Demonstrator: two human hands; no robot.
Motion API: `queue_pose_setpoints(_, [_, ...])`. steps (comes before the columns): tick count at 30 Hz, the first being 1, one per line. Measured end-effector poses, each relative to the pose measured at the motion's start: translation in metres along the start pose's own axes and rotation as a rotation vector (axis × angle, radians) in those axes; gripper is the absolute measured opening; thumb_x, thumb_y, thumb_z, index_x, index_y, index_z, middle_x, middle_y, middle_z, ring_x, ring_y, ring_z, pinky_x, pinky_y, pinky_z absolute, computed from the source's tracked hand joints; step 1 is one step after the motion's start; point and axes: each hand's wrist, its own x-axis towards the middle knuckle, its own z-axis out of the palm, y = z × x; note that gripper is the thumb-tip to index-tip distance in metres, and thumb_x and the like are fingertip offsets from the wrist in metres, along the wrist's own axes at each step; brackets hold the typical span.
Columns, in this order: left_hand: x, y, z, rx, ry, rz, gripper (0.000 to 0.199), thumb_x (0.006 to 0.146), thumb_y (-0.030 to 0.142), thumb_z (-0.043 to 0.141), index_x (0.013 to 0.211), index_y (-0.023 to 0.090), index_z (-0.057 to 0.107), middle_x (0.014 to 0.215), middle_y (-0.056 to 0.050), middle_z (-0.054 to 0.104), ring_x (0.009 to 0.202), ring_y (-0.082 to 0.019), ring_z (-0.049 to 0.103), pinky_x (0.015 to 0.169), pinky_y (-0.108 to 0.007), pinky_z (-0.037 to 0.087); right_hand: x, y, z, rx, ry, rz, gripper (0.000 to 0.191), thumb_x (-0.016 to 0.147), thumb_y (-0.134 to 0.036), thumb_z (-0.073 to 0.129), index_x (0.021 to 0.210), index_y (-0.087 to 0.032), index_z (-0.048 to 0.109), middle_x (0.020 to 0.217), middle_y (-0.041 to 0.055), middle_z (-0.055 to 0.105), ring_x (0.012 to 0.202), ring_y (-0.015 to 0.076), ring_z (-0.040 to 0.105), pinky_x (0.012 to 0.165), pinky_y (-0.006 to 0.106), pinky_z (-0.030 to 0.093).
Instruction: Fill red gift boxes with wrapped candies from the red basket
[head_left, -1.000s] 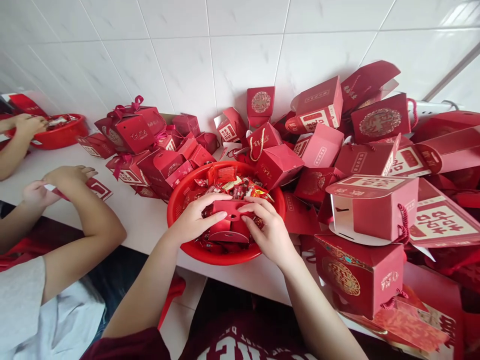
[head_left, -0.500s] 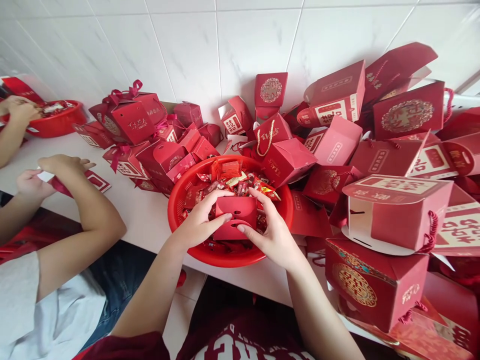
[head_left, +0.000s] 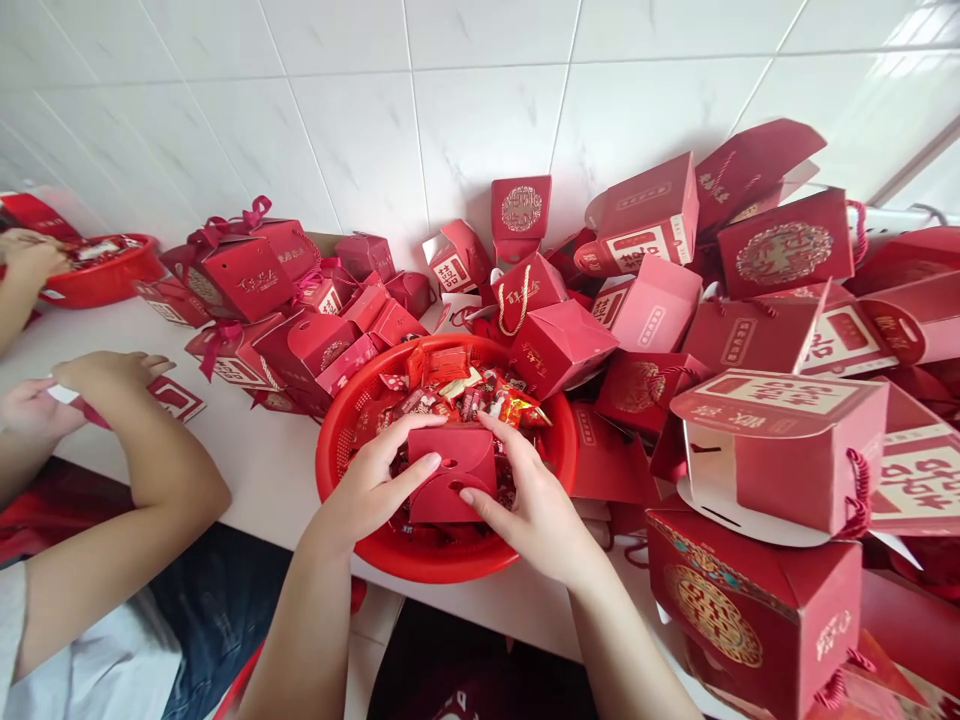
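Between my two hands is a small red gift box point(head_left: 451, 462), its flaps with round holes facing up. My left hand point(head_left: 375, 485) grips the box's left side, thumb lying on a top flap. On the other side my right hand point(head_left: 525, 490) holds it, with the thumb on the lower flap near its hole. Beneath the box stands a red plastic basket point(head_left: 334, 430) filled with wrapped candies point(head_left: 480, 390) in red and gold. The box hides part of the candies. Whether anything is inside the box cannot be seen.
Red gift boxes pile up at the right point(head_left: 780, 450) and behind the basket point(head_left: 562, 345). More, some with ribbons point(head_left: 247, 265), stand at the left. A co-worker's arms point(head_left: 150, 440) are beside me; farther left is another red basket point(head_left: 105, 275). A tiled wall point(head_left: 487, 120) closes the back.
The view has shifted, so most things appear lower and slightly left. My hands keep hold of the box over the basket, with little change in grip.
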Motion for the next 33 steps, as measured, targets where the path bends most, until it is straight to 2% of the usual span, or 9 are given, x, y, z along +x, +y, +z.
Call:
queue_pose_setpoints(5, [-0.0008,0.0013,0.0008,0.053,-0.041,0.037,0.058,0.092,0.043,0.069,0.145,0.037,0.048,0.155,-0.001,0.050,0.145,-0.028,0.048,0.123,-0.043,0.040,0.0016,-0.0024,0.0010,-0.004,-0.013,0.063,0.077,0.093,-0.030,0.067,0.160,-0.033,0.028,0.162,0.0079,0.042,0.150,0.0275,0.041,0.123,0.050,0.039])
queue_pose_setpoints(13, [0.0002,0.0010,0.0008,0.092,-0.050,0.064,0.060,0.090,0.041,0.071,0.145,0.035,0.047,0.153,-0.005,0.051,0.144,-0.028,0.050,0.122,-0.044,0.042,0.0020,-0.0040,-0.0003,0.010,-0.030,0.089,0.076,0.093,-0.029,0.065,0.159,-0.033,0.028,0.163,0.0079,0.041,0.151,0.0279,0.040,0.123,0.051,0.039])
queue_pose_setpoints(25, [-0.0005,-0.0008,0.0009,0.138,-0.055,0.111,0.062,0.093,0.040,0.070,0.148,0.034,0.042,0.156,-0.004,0.048,0.144,-0.026,0.048,0.122,-0.042,0.042,0.0026,-0.0063,-0.0015,-0.026,-0.038,0.102,0.077,0.093,-0.027,0.065,0.160,-0.029,0.027,0.162,0.0081,0.042,0.149,0.0265,0.042,0.123,0.050,0.039])
queue_pose_setpoints(27, [-0.0008,-0.0015,0.0003,0.140,-0.062,0.142,0.068,0.091,0.040,0.072,0.151,0.034,0.041,0.157,-0.004,0.047,0.147,-0.026,0.045,0.124,-0.041,0.039,0.0020,-0.0048,-0.0023,-0.023,-0.031,0.076,0.081,0.092,-0.032,0.069,0.161,-0.030,0.026,0.163,0.0085,0.041,0.150,0.0271,0.041,0.124,0.050,0.038])
queue_pose_setpoints(30, [0.0001,-0.0040,-0.0014,0.079,-0.083,0.233,0.075,0.089,0.046,0.074,0.154,0.033,0.040,0.160,-0.005,0.045,0.150,-0.028,0.041,0.127,-0.043,0.034,0.0003,-0.0026,-0.0042,0.011,-0.001,-0.007,0.096,0.086,-0.040,0.080,0.162,-0.033,0.022,0.168,0.0080,0.032,0.156,0.0284,0.031,0.127,0.050,0.033])
queue_pose_setpoints(33, [0.0015,-0.0058,-0.0037,0.015,-0.060,0.380,0.059,0.095,0.046,0.066,0.151,0.033,0.050,0.156,-0.006,0.050,0.149,-0.030,0.042,0.127,-0.047,0.033,-0.0028,-0.0013,-0.0061,0.043,0.030,-0.099,0.097,0.082,-0.042,0.085,0.160,-0.035,0.027,0.171,0.0069,0.024,0.158,0.0283,0.024,0.128,0.050,0.030])
